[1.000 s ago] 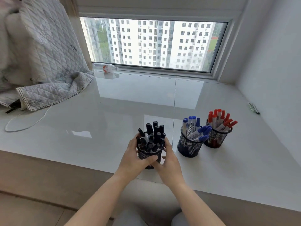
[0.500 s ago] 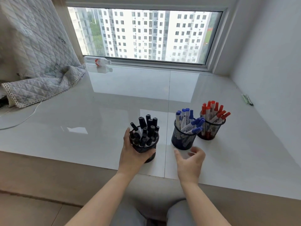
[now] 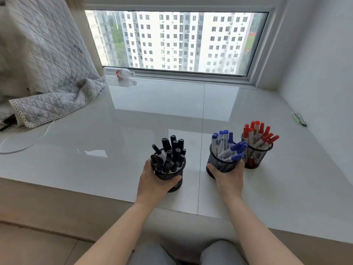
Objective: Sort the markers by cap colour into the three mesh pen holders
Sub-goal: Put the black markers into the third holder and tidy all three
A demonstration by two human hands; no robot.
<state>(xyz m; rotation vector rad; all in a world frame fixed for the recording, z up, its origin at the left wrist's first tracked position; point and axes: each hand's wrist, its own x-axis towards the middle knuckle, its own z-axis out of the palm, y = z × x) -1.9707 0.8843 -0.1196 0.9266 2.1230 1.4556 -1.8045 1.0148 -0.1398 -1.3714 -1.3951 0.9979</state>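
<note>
1. Moved since half a second back: right hand [image 3: 228, 178], then open and hovering short of the blue holder, now wrapped round its near wall; left hand [image 3: 156, 183] unchanged, clamped on the black holder.
2. Far left, at about 10 o'clock from the hands: quilted blanket [image 3: 47, 88] heaped on the glossy sill [image 3: 133, 115], white cable [image 3: 28, 144] trailing from under it. No part in the sorting.
3. At 11 o'clock, against the window frame: plastic bottle [image 3: 120, 72] lying on its side.
4. Left of centre: black holder [image 3: 169, 175] upright, black-capped markers [image 3: 170, 153] bristling caps-up, long axes near vertical and splayed slightly. Left fingers curled round the near and left side, thumb across the front, gripping firmly.
5. Right of the tile seam: blue holder [image 3: 222, 163] upright, blue-capped markers [image 3: 229, 148] inside, several leaning toward 2 o'clock. Right fingers closed on the wall, thumb at the left, fingertips at the right.
6. Further toward 1 o'clock: red holder [image 3: 255, 156] touching or just beside the blue one, red-capped markers [image 3: 257, 134] fanned toward 2 o'clock. No hand on it; right hand clearly nearer.
7. Judged: colours already separated, no stray marker seen on the sill. Only tidying of holder positions plausibly left.
8. Deciding relation: each grasped holder directly at 12 o'clock from its own palm, axis vertical, so a level slide needed to keep the leaning blue markers from tipping out toward the red holder.
9. Far right, at 2 o'clock by the wall: thin greenish objects [image 3: 299, 118], too small to identify.
</note>
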